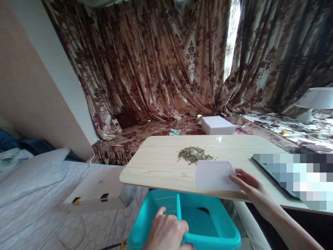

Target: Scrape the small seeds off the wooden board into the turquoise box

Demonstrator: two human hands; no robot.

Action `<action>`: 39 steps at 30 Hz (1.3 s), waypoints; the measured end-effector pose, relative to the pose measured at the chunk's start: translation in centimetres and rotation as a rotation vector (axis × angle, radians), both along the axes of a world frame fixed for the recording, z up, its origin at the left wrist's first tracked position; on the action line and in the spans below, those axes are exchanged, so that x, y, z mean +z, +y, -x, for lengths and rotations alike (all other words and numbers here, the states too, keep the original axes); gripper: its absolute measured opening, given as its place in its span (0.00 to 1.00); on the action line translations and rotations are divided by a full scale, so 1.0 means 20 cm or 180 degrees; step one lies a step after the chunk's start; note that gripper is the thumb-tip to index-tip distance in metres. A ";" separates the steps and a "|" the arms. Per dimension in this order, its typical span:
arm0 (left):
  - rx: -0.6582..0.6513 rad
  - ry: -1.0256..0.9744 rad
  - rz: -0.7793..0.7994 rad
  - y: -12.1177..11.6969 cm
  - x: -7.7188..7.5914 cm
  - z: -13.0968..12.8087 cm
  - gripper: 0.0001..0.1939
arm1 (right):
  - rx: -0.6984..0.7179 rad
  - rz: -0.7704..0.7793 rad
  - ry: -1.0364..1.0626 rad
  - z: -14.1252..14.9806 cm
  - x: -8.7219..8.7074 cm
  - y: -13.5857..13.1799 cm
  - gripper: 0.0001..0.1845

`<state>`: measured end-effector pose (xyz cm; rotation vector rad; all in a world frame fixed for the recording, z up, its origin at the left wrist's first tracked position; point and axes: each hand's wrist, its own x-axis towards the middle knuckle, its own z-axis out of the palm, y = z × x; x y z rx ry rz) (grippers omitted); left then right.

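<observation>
Right now, the right hand (249, 184) is pinching the card (214, 175) by its right edge, over the near part of the table (153, 156). Grains (194, 154) are lying mid-table, just beyond the card. Below the table's near edge, the left hand (168, 229) is gripping the tub (213, 239) by its near rim. Pressing the card flush and drawing slowly would probably be gathering strays best, with the tub staying close underneath.

Left hand (168, 227) apparently curled, right hand (251, 185) in a pinch
</observation>
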<state>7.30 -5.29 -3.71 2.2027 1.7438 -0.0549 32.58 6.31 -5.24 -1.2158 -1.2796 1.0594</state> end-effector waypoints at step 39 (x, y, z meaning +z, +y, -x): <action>-0.1071 0.0534 -0.0002 0.13 -0.06 -0.58 0.12 | 0.0370 -0.0420 -0.0483 0.00 -0.02 0.02 0.22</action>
